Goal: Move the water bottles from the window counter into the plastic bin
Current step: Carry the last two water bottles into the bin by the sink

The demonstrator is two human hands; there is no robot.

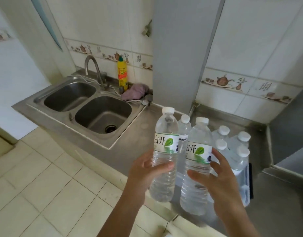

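Note:
My left hand (145,170) grips a clear water bottle (165,147) with a white cap and a leaf label, held upright above the counter's front edge. My right hand (220,180) wraps a second labelled bottle (197,161), thumb in front and fingers behind it; I cannot tell whether that bottle rests on the steel counter (275,207). A third bottle (184,132) stands just behind the two. To the right stands a shrink-wrapped pack of bottles (232,147) with white caps. No plastic bin is in view.
A steel double sink (89,108) with a curved tap (94,71) lies to the left. A yellow detergent bottle (122,74) and a purple cloth (135,91) sit behind it. A grey column (176,57) rises behind the bottles. Pale floor tiles (45,185) lie below.

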